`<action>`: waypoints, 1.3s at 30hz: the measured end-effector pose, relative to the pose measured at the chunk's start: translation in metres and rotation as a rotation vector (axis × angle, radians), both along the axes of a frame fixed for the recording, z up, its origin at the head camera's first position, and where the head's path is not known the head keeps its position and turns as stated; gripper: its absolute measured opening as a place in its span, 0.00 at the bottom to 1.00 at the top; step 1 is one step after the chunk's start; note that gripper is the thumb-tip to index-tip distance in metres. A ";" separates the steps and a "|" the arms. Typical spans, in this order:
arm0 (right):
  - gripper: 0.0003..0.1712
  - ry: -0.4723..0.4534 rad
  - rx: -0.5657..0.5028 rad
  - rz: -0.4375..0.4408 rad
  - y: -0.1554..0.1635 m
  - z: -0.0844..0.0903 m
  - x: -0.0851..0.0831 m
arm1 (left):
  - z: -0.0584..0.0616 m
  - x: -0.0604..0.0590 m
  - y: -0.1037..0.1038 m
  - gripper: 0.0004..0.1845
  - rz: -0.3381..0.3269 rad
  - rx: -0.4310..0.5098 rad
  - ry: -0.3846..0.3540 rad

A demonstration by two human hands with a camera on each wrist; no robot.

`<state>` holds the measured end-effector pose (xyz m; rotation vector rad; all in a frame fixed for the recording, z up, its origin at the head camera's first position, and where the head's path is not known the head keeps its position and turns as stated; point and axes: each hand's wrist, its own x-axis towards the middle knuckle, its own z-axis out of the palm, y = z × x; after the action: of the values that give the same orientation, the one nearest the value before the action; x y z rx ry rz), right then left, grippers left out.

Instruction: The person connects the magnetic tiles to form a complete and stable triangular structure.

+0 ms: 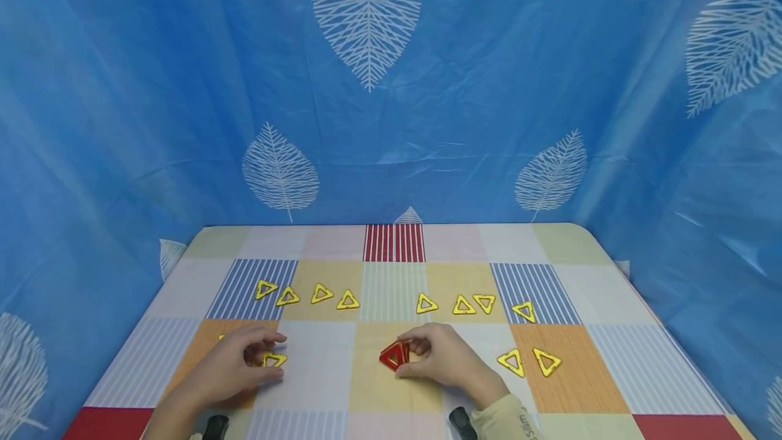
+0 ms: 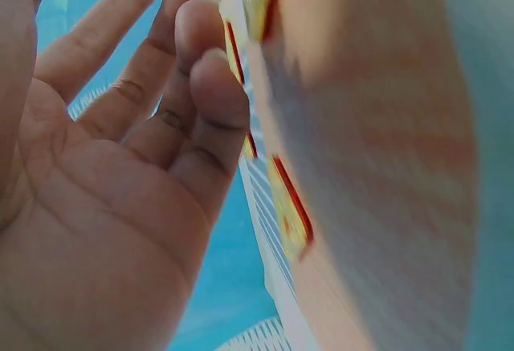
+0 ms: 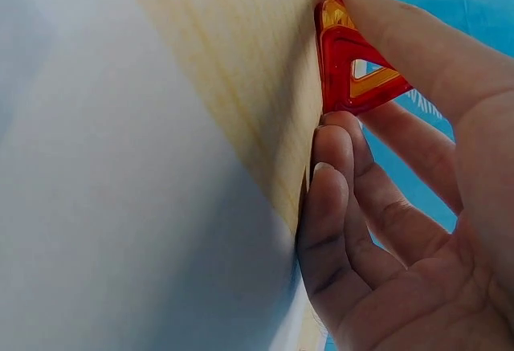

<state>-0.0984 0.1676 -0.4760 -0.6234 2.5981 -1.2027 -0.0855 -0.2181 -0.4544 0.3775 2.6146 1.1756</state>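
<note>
Left edge: blue curtain [image 1: 122,121] with white leaf prints wraps round the table [image 1: 641,358], which wears a checked cloth of striped and plain squares.

Left hand [image 1: 229,369] rests on the orange square, fingers loosely bent over a yellow triangle [image 1: 274,359] lying flat on the cloth. The thumb and fingertips sit right by it, but a real pinch doesn't show. In the left wrist view the fingers [image 2: 161,102] look mostly straight and relaxed, nothing clamped between them; a second yellow piece peeks out at the knuckles, mostly hidden.

Behind it lies a back row of four yellow triangles [image 1: 305,294], all flat and apart from each other.

Centre: right hand [image 1: 442,358] pinches a red triangle stack [image 1: 394,355] on the pale yellow square. The right wrist view shows thumb on top and fingertips below, with the red triangle stack [image 3: 353,62] tilted up on edge against the cloth; orange shows inside, so likely more than one piece.

Right: another row of four yellow triangles [image 1: 473,305], the middle two nearly touching, then a pair of yellow triangles [image 1: 528,362] near the right wrist.

Step, my read: the red pieces are being stood up while the left hand goes for a yellow one. The next move calls for a firm pinch on that yellow triangle, then bringing it edge to edge with the red ones without knocking them flat.

Writing: some print on the right sleeve cuff [image 1: 519,423], too small to read. No brands seen.
</note>
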 end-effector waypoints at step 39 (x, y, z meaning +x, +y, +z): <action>0.30 -0.001 -0.013 -0.001 0.001 0.001 0.000 | -0.008 0.004 -0.018 0.30 0.146 -0.102 -0.051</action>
<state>-0.0989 0.1690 -0.4747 -0.6240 2.5915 -1.2208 -0.0816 -0.2359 -0.4620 0.1361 2.6824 1.0737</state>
